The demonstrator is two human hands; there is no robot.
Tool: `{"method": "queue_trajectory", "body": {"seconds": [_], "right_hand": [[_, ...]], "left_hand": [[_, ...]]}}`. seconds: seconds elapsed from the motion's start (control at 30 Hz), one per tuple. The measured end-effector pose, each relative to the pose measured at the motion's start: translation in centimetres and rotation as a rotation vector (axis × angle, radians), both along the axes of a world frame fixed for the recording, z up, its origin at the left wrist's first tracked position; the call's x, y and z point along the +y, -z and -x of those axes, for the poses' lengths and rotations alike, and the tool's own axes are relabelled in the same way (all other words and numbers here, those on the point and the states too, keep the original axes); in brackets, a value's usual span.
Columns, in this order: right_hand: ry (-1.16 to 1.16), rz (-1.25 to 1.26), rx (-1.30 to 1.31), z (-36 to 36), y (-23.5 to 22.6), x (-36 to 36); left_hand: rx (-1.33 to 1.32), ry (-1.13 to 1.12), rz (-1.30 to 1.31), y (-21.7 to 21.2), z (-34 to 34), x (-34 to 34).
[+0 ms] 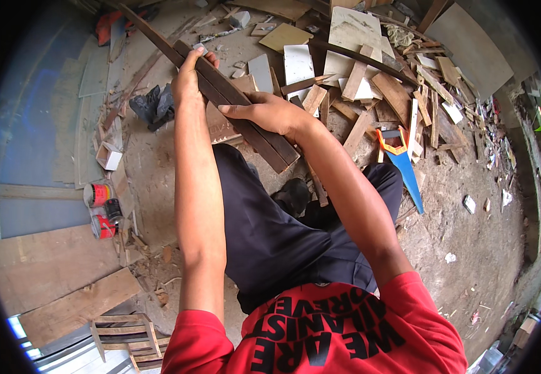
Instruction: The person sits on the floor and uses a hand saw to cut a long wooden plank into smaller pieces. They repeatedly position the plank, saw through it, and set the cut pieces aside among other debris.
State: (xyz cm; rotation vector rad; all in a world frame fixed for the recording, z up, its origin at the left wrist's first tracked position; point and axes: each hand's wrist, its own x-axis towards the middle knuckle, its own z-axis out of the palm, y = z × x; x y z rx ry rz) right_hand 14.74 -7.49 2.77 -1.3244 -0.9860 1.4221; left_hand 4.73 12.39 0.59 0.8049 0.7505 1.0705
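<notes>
I see left hand point(190, 76) and right hand point(265, 113) clamped round dark strips point(273, 149); loosened grip could let strips slide apart.

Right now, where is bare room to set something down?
Mostly bare concrete floor lies right of the blue-bladed, orange-handled saw, with scattered pale scraps. A smaller patch lies between the red and black round cans and the left forearm, nearer than the crumpled black plastic bag. Beyond the right hand, heaped brown wooden boards crowd the floor.
</notes>
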Motion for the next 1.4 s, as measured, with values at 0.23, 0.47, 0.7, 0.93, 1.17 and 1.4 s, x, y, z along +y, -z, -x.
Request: {"method": "queue_trajectory", "body": {"seconds": [0.23, 0.47, 0.7, 0.93, 1.17, 1.4], "right_hand": [[-0.001, 0.002, -0.083, 0.0, 1.2, -0.2], [0.014, 0.007, -0.071, 0.3, 2.1, -0.4], [0.011, 0.049, 0.012, 0.0, 2.6, -0.6], [0.027, -0.001, 0.029, -0.3, 3.7, -0.9], [0.113, -0.21, 0.126, -0.5, 6.9, -3.3], [0.174, -0.372, -0.163, -1.0, 9.4, -5.6]], "left_hand": [[0.011, -0.034, -0.045, -0.6, -0.3, -1.2], [0.079, -0.028, -0.061, -1.1, -0.7, -2.7], [0.264, -0.006, -0.1, -0.9, -1.4, -3.3], [0.229, -0.025, -0.143, -1.8, -1.9, -4.6], [0.001, 0.136, -0.496, -2.8, -3.0, -9.6], [-0.047, 0.336, -0.638, -2.4, -3.0, -13.3]]}}
